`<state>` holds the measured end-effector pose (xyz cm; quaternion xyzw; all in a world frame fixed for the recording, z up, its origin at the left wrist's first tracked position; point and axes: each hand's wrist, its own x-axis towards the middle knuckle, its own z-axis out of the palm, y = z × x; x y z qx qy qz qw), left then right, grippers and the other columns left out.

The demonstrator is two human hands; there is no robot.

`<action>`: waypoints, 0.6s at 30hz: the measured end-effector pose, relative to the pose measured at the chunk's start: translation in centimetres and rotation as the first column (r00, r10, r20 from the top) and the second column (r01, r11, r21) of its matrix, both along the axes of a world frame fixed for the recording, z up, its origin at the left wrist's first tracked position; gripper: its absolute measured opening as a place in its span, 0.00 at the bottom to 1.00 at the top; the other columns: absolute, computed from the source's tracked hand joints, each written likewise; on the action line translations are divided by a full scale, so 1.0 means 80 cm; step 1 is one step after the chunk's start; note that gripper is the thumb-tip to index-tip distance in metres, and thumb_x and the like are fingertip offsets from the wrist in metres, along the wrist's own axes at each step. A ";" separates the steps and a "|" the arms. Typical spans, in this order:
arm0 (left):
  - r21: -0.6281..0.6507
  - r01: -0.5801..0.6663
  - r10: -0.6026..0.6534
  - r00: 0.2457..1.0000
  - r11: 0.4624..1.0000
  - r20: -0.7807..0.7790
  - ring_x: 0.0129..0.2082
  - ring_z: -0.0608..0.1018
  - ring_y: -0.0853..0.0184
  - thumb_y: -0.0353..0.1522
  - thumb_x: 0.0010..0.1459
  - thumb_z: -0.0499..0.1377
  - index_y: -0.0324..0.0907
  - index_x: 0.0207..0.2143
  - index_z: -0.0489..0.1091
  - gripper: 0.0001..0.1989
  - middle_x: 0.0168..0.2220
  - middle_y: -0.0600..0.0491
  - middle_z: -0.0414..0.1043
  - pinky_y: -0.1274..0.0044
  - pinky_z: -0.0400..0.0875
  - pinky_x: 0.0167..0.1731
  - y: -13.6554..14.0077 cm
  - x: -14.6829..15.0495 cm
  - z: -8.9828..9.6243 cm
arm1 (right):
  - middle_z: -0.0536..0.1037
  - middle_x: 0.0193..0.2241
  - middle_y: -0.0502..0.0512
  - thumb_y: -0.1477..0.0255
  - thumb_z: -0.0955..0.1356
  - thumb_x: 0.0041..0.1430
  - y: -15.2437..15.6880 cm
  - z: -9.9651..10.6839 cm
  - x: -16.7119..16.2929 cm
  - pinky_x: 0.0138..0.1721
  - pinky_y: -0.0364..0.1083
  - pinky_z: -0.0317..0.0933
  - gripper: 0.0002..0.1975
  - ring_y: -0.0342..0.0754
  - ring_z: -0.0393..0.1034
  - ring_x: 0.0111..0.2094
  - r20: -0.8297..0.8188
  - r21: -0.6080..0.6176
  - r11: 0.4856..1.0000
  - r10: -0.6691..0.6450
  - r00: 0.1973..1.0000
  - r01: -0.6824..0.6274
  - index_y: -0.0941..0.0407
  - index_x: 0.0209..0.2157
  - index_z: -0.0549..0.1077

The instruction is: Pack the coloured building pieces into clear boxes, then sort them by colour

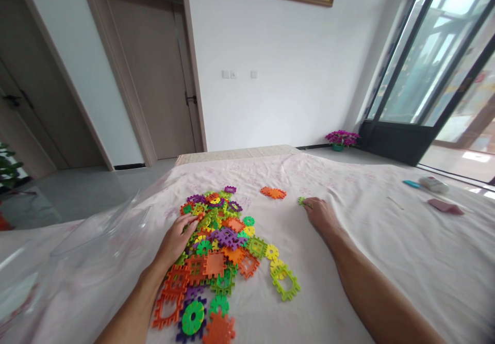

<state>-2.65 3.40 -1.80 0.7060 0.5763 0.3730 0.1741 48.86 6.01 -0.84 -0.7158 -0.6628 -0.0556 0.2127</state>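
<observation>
A big pile of bright toy pieces (228,236) is spread over a pale cloth (309,302) on the counter (232,154). Notches are cut into the edges of many pieces, likely so that they can be hooked together. A small green piece (301,200) is held by the fingertips of the right hand (320,214), well apart from the pile on its right. It seems to be held by one side so that the rest is left uncovered. The left hand (180,236) is laid on the left side of the pile, with its fingers by a small orange bit (200,216); whether that bit is gripped or only touched cannot be told. Between the hands, a little farther off, an orange shape (274,193) is set flat by itself, perhaps so that it is not lost among the rest. Two yellow discs (271,251) and a lime frame (285,282) are strung out at the pile's right edge, maybe because it is so loose
</observation>
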 end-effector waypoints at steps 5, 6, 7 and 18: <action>0.000 -0.001 0.001 1.000 1.000 -0.008 0.59 0.67 0.59 0.47 0.61 0.50 0.43 0.49 0.72 0.24 0.56 0.46 0.68 0.65 0.56 0.61 -0.001 0.000 0.000 | 0.74 0.52 0.58 0.73 0.59 0.61 0.004 0.002 -0.010 0.50 0.50 0.59 0.19 0.54 0.67 0.51 0.025 -0.005 1.000 -0.024 0.999 0.024 0.54 0.48 0.76; 0.000 -0.006 0.006 1.000 1.000 -0.009 0.59 0.67 0.59 0.47 0.60 0.50 0.43 0.49 0.73 0.24 0.56 0.47 0.68 0.65 0.56 0.61 -0.001 0.000 0.001 | 0.73 0.53 0.58 0.73 0.59 0.61 0.004 0.004 -0.017 0.52 0.51 0.57 0.19 0.55 0.66 0.53 0.044 0.010 1.000 -0.012 0.999 0.012 0.54 0.49 0.75; -0.001 -0.009 0.009 1.000 1.000 -0.010 0.59 0.67 0.59 0.47 0.60 0.50 0.43 0.49 0.73 0.23 0.56 0.47 0.68 0.65 0.57 0.61 -0.001 0.001 0.001 | 0.73 0.53 0.58 0.73 0.59 0.62 0.003 0.007 -0.026 0.53 0.52 0.55 0.19 0.55 0.64 0.54 0.058 0.024 1.000 0.012 0.998 -0.013 0.54 0.50 0.75; 0.018 -0.007 0.007 1.000 1.000 -0.005 0.58 0.68 0.59 0.46 0.60 0.51 0.44 0.48 0.73 0.22 0.55 0.48 0.69 0.66 0.58 0.60 0.000 -0.001 0.000 | 0.60 0.63 0.59 0.62 0.59 0.64 0.020 0.013 -0.101 0.60 0.58 0.47 0.24 0.57 0.55 0.62 0.012 -0.149 0.952 0.272 0.962 -0.267 0.51 0.60 0.65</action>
